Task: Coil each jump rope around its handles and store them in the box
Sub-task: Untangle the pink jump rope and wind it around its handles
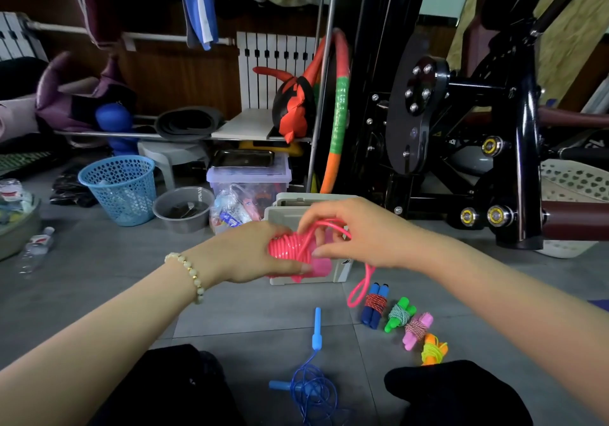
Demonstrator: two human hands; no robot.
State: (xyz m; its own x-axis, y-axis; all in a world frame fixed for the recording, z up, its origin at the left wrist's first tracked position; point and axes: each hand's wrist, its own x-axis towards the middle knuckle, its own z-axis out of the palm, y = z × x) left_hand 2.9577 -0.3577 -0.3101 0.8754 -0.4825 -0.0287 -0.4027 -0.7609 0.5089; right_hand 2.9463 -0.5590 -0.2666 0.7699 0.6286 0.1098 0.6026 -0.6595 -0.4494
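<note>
My left hand point(253, 252) grips a pink jump rope point(290, 249), its cord wound many times around the pink handles. My right hand point(349, 228) pinches the loose cord just right of the coil; a free loop point(359, 290) hangs down to the floor. Both hands hover over the pale grey box point(339, 272). On the tiles to the right lie coiled ropes with blue point(374, 305), green point(398, 317), pink point(417, 330) and orange point(433, 350) handles. An uncoiled blue rope point(313, 383) lies near my knees.
A black exercise machine point(461, 129) stands at the right behind the box. A blue mesh basket point(120, 188), a grey bowl point(183, 208) and a clear storage bin point(248, 182) sit at the back left. A plastic bottle point(36, 247) lies far left.
</note>
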